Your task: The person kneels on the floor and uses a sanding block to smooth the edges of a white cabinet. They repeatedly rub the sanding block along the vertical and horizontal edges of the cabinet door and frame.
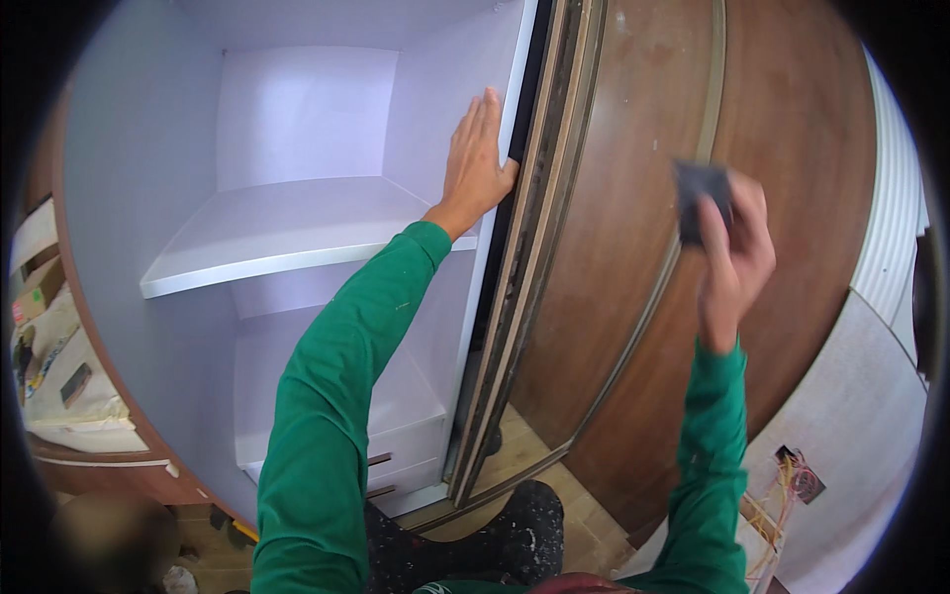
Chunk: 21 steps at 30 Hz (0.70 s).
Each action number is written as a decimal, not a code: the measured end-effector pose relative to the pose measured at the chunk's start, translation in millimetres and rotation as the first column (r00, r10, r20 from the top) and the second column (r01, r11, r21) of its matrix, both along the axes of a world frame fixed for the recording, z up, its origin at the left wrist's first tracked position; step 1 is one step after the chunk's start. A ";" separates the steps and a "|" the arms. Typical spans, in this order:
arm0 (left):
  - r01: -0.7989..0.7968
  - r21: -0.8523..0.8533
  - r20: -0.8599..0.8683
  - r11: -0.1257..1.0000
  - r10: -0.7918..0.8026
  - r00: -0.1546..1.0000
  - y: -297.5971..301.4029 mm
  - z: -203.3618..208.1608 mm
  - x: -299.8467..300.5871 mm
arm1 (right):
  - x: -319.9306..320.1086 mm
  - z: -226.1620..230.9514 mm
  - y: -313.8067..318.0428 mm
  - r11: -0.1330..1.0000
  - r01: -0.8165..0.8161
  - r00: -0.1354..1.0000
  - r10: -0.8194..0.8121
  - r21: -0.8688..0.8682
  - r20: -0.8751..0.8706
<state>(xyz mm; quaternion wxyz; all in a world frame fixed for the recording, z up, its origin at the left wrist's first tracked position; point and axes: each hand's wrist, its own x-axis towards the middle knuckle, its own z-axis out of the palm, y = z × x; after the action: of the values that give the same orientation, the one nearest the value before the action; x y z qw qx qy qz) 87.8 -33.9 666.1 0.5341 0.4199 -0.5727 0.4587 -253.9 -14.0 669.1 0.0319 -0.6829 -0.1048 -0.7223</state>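
Observation:
My left hand (pixel 477 163) lies with fingers stretched along the inner face of the white cabinet's side panel (pixel 435 109), close to its front edge. The thumb is on the outer side of that edge. Raised in the air, my right hand (pixel 737 252) pinches a dark grey, flat, square pad (pixel 702 201) between thumb and fingers. The pad is blurred, and its exact kind cannot be made out. Behind it stands a brown wood-grain panel (pixel 792 129); I cannot tell whether pad and panel touch.
A shelf (pixel 297 233) crosses the cabinet, with drawers (pixel 411 450) below. Sliding-door frames (pixel 529 208) stand right of the cabinet. Loose wires (pixel 787 485) hang from a pale wall at lower right. My dark-clad leg (pixel 524 535) is at the bottom; cluttered furniture (pixel 74 376) is at left.

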 end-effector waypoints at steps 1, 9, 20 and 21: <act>-0.015 -0.001 -0.020 1.000 0.015 1.000 2.6 0.0 3.4 | 17.5 33.6 4.3 0.973 0.140 0.987 -0.152 -0.183 -0.049; 0.034 -0.006 -0.092 0.999 -0.035 0.995 -3.4 -7.3 2.3 | 151.9 209.9 -26.0 0.034 0.594 0.489 -0.808 -0.804 0.328; -0.032 0.001 -0.084 0.999 0.032 0.996 -6.4 -11.7 5.1 | 174.1 270.5 -26.9 -0.055 0.482 0.272 -0.939 -0.874 0.209; -0.035 -0.006 -0.087 0.999 0.034 0.996 -6.8 -11.9 5.1 | 173.0 272.1 -26.5 -0.041 0.467 0.271 -0.944 -0.883 0.187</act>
<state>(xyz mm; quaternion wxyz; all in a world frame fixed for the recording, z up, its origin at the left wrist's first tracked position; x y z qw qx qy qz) 92.9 -40.7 654.2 0.5520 0.4474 -0.5399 0.4513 -80.9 -40.5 941.2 -0.6692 -0.6958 -0.0244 -0.2599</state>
